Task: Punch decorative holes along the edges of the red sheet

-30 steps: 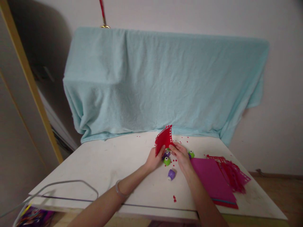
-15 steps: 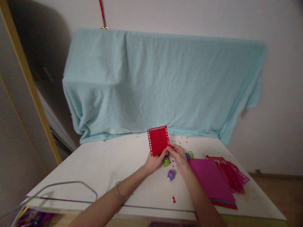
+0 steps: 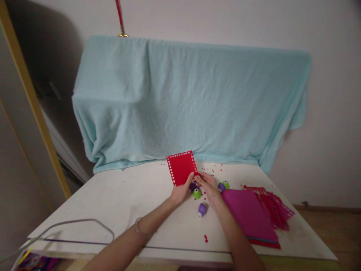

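A square red felt sheet (image 3: 181, 168), its border punched with small round holes, is held tilted above the white table (image 3: 118, 195) in front of the draped, nubby light-blue towel (image 3: 180, 101). Its lower right corner is pinched by the left hand (image 3: 180, 192) and by the fingertips of the right hand (image 3: 209, 187). Small rounded green and purple punches (image 3: 197, 194) lie just beneath the hands. A flat magenta felt stack (image 3: 248, 214) lies to the right, beside lacy red offcuts (image 3: 275, 209).
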Motion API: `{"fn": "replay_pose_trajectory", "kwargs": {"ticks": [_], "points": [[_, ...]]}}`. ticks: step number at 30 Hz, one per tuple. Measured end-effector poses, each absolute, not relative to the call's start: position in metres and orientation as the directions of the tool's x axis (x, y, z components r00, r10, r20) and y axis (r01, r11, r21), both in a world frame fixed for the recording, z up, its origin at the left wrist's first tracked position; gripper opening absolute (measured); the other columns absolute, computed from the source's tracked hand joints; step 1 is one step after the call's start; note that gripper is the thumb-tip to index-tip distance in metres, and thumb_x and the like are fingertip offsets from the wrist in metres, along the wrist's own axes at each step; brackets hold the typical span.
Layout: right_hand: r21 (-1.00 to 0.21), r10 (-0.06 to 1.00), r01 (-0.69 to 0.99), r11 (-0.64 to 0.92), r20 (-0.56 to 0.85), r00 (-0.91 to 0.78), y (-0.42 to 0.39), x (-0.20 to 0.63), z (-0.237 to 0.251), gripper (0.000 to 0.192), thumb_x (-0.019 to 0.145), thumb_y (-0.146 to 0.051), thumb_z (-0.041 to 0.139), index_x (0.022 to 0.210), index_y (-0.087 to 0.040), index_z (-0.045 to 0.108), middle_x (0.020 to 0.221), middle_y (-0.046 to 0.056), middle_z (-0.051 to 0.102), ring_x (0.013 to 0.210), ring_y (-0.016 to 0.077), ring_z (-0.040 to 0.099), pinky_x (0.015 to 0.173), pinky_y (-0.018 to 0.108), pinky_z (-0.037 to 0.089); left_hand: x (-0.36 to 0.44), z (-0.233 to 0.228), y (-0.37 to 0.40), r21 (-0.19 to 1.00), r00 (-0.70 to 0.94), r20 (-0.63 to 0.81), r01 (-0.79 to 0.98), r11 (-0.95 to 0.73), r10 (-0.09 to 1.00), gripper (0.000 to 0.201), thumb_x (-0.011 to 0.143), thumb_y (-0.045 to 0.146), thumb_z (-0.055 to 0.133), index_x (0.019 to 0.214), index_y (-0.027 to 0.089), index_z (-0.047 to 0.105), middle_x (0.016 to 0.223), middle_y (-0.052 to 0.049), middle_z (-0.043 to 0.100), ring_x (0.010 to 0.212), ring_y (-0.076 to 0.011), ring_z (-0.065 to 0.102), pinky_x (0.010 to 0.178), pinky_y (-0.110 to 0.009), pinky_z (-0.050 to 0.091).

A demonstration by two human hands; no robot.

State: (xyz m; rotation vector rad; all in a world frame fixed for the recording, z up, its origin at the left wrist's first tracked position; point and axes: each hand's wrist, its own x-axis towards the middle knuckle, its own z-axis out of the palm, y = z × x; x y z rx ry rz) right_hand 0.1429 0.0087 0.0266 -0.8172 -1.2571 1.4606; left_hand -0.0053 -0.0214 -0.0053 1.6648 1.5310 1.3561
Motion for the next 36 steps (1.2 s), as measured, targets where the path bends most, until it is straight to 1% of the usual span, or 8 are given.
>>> {"fn": "replay_pose_trajectory", "kwargs": {"ticks": [3, 5, 7, 11, 14, 16, 21, 36], "points": [[-0.962, 0.944, -0.271, 0.017, 0.104, -0.312, 0.009, 0.144, 0.026, 0.037, 0.069, -0.041, 0.078, 0.098, -0.02, 0.07, 0.086, 0.004, 0.069, 0.069, 0.0147, 0.058, 0.061, 0.026, 0.042, -0.009, -0.01, -0.02, 0.808, -0.071, 0.378, 0.512, -0.291, 0.923, 0.056, 0.067, 0.037, 0.069, 0.118, 0.018, 0.061, 0.113, -0.014, 0.065, 0.118, -0.0303, 0.053, 0.102, -0.047, 0.038], [-0.963, 0.938, -0.27, 0.02, 0.111, -0.328, 0.009, 0.145, 0.025, 0.035, 0.07, -0.04, 0.077, 0.099, -0.02, 0.07, 0.084, 0.003, 0.068, 0.066, 0.0132, 0.056, 0.06, 0.025, 0.04, -0.008, -0.006, -0.02, 0.827, -0.101, 0.381, 0.481, -0.29, 0.919, 0.054, 0.069, 0.04, 0.068, 0.118, 0.019, 0.061, 0.119, -0.013, 0.063, 0.123, -0.0302, 0.049, 0.105, -0.048, 0.036], [-0.966, 0.939, -0.258, 0.018, 0.105, -0.329, 0.009, 0.145, 0.025, 0.034, 0.071, -0.039, 0.077, 0.098, -0.019, 0.07, 0.081, 0.002, 0.068, 0.064, 0.0125, 0.055, 0.059, 0.025, 0.04, -0.004, 0.001, -0.021, 0.9, -0.184, 0.332, 0.354, -0.253, 0.925, 0.048, 0.074, 0.043, 0.067, 0.114, 0.017, 0.063, 0.119, -0.015, 0.063, 0.122, -0.0297, 0.05, 0.105, -0.045, 0.037], [-0.965, 0.949, -0.26, 0.012, 0.093, -0.301, 0.011, 0.145, 0.023, 0.035, 0.07, -0.038, 0.078, 0.099, -0.019, 0.07, 0.082, 0.003, 0.068, 0.066, 0.0132, 0.054, 0.06, 0.026, 0.04, 0.008, 0.022, -0.027, 0.946, -0.255, 0.292, 0.221, -0.239, 0.922, 0.044, 0.09, 0.05, 0.047, 0.111, 0.014, 0.063, 0.112, -0.015, 0.066, 0.109, -0.0254, 0.059, 0.097, -0.04, 0.045], [-0.957, 0.95, -0.289, 0.013, 0.102, -0.296, 0.011, 0.145, 0.022, 0.035, 0.07, -0.037, 0.078, 0.1, -0.02, 0.07, 0.084, 0.003, 0.067, 0.066, 0.0131, 0.054, 0.059, 0.025, 0.039, 0.013, 0.033, -0.032, 0.962, -0.203, 0.267, -0.011, -0.274, 0.942, 0.044, 0.088, 0.051, 0.052, 0.106, 0.013, 0.064, 0.106, -0.013, 0.068, 0.097, -0.0232, 0.064, 0.091, -0.036, 0.049], [-0.947, 0.949, -0.32, 0.011, 0.11, -0.294, 0.011, 0.145, 0.022, 0.035, 0.07, -0.036, 0.078, 0.101, -0.02, 0.07, 0.084, 0.003, 0.067, 0.065, 0.0125, 0.052, 0.058, 0.025, 0.037, 0.015, 0.036, -0.034, 0.959, -0.207, 0.266, -0.046, -0.281, 0.942, 0.043, 0.087, 0.05, 0.054, 0.11, 0.014, 0.063, 0.109, -0.012, 0.068, 0.1, -0.022, 0.064, 0.093, -0.035, 0.049], [-0.931, 0.949, -0.366, 0.008, 0.123, -0.292, 0.011, 0.145, 0.023, 0.035, 0.07, -0.031, 0.079, 0.102, -0.021, 0.069, 0.086, 0.003, 0.065, 0.067, 0.0122, 0.051, 0.057, 0.024, 0.036, 0.018, 0.03, -0.031, 0.957, -0.297, 0.267, -0.031, -0.289, 0.917, 0.042, 0.086, 0.048, 0.058, 0.113, 0.017, 0.064, 0.115, -0.01, 0.067, 0.108, -0.0217, 0.062, 0.1, -0.036, 0.044], [-0.925, 0.961, -0.38, -0.021, 0.085, -0.262, 0.014, 0.146, 0.02, 0.032, 0.07, -0.034, 0.078, 0.097, -0.02, 0.07, 0.079, 0.001, 0.063, 0.059, 0.01, 0.047, 0.055, 0.025, 0.036, 0.015, 0.036, -0.036, 0.931, -0.24, 0.358, 0.016, -0.365, 0.902, 0.042, 0.087, 0.048, 0.056, 0.106, 0.013, 0.065, 0.107, -0.011, 0.069, 0.101, -0.021, 0.063, 0.094, -0.031, 0.046]]}}
